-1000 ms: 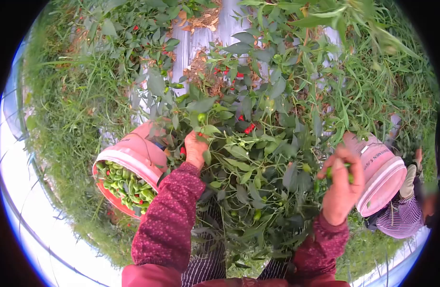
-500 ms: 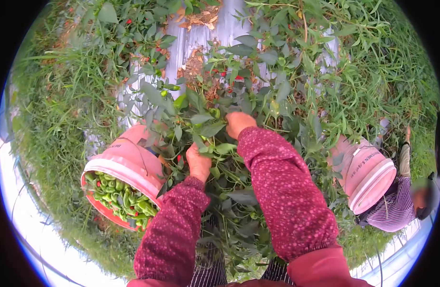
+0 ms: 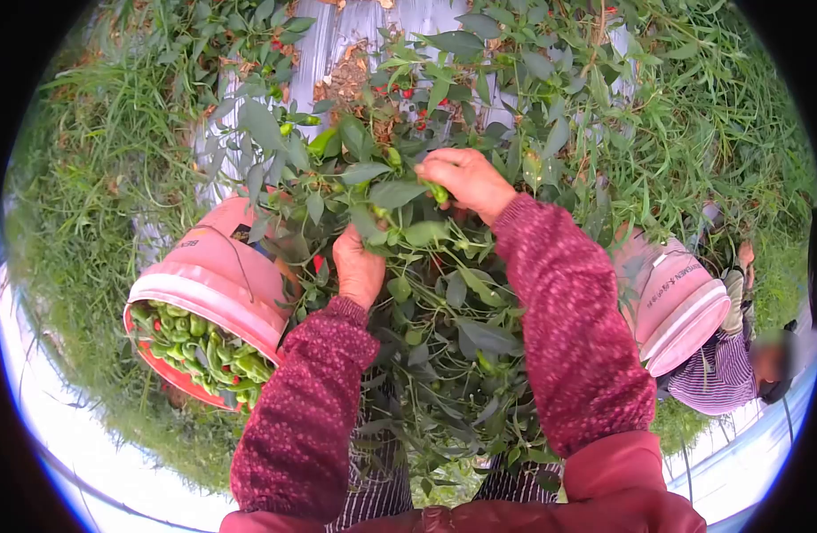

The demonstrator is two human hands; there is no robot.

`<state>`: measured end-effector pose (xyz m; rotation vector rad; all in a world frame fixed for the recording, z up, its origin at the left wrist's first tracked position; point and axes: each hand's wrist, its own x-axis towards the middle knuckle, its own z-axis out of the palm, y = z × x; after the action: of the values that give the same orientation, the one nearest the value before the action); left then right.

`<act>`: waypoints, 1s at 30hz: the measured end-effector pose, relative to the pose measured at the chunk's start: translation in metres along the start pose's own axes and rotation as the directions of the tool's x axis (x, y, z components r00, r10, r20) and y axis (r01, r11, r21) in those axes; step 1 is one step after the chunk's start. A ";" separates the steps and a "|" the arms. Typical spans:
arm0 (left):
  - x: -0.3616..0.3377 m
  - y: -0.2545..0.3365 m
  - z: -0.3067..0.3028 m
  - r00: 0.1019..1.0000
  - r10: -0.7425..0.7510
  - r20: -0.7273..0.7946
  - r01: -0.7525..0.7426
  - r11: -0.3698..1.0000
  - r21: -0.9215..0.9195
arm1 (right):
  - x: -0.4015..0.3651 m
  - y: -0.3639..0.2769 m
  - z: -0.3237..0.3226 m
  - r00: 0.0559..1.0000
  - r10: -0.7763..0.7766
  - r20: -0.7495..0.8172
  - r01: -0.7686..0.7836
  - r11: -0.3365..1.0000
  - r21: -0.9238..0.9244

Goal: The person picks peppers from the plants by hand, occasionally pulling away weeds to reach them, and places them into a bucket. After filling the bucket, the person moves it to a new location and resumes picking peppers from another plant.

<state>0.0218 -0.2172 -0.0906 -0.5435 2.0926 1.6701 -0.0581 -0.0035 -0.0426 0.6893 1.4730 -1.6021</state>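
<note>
One pepper (image 3: 439,193) (green) in right hand (image 3: 471,183); left hand (image 3: 359,267) among leaves (image 3: 425,233).

Set outdoors in a pepper field, under bright daylight. Planted with bushy, broad-leaved green pepper plants (image 3: 488,338), dotted with small, glossy red peppers (image 3: 407,93). Laid with shiny silver-grey plastic film (image 3: 364,27), visible between leaves and littered with dry brown debris (image 3: 346,80). Overgrown at both sides with long, narrow-bladed green grass (image 3: 89,213). Stocked at left with a pink plastic bucket (image 3: 209,289) full of mostly green peppers (image 3: 200,342), and at right with a second, lettered pink bucket (image 3: 670,306). Shared with another person in a striped purple top (image 3: 715,377), close by the second bucket.
</note>
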 end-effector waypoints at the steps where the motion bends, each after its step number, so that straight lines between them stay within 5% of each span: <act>1: 0.001 -0.001 0.000 1.000 0.003 0.012 -0.003 1.000 0.025 | -0.004 0.004 -0.005 1.000 0.001 0.000 -0.001 1.000 -0.006; 2: 0.000 0.002 -0.004 0.996 0.024 0.080 -0.043 0.969 0.245 | -0.007 0.009 -0.010 0.999 -0.039 0.013 0.037 0.984 0.172; 5: -0.003 0.005 0.005 0.998 0.055 -0.035 -0.047 0.979 0.198 | -0.013 0.015 -0.019 0.990 -0.138 -0.009 0.117 0.797 0.593; 6: -0.005 0.015 0.005 0.981 0.191 0.033 -0.189 0.906 0.380 | -0.013 0.016 -0.020 0.990 -0.142 -0.006 0.116 0.782 0.612; 8: -0.004 0.014 0.004 0.976 0.206 0.074 -0.217 0.861 0.461 | -0.013 0.013 -0.017 0.988 -0.153 -0.001 0.119 0.766 0.632; 11: -0.006 0.036 0.002 0.962 0.225 0.155 -0.273 0.779 0.565 | -0.010 0.010 -0.009 0.997 -0.076 0.015 0.058 0.857 0.512; 13: -0.007 0.039 0.002 0.953 0.229 0.198 -0.303 0.723 0.621 | -0.004 0.011 -0.002 0.984 -0.167 -0.056 0.166 0.986 -0.019; 15: -0.006 0.044 0.006 0.930 0.294 0.220 -0.364 0.664 0.653 | -0.007 0.005 0.007 0.913 -0.406 0.029 0.404 0.894 -0.194; 17: -0.008 0.046 0.006 0.947 0.240 0.211 -0.320 0.709 0.628 | -0.012 -0.002 0.013 0.891 -0.451 0.053 0.395 0.712 -0.580; 23: -0.003 0.043 0.003 0.943 0.181 0.279 -0.332 0.569 0.752 | -0.008 -0.007 0.018 0.934 -0.266 0.238 0.354 0.608 -0.710; 25: -0.007 0.055 0.005 0.965 0.145 0.219 -0.259 0.672 0.694 | -0.018 -0.005 0.023 0.922 -0.330 0.202 0.370 0.601 -0.708; 27: -0.006 0.048 0.003 0.904 0.276 0.326 -0.427 0.599 0.678 | -0.020 -0.006 0.023 0.926 -0.304 0.225 0.361 0.534 -0.764; 30: -0.003 0.043 0.004 0.894 0.279 0.350 -0.448 0.538 0.715 | -0.013 -0.010 0.018 0.896 -0.321 0.307 0.433 0.476 -0.766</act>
<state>0.0013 -0.2045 -0.0547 0.3698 2.5964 0.7174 -0.0577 -0.0191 -0.0235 -0.3184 2.1275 -0.9805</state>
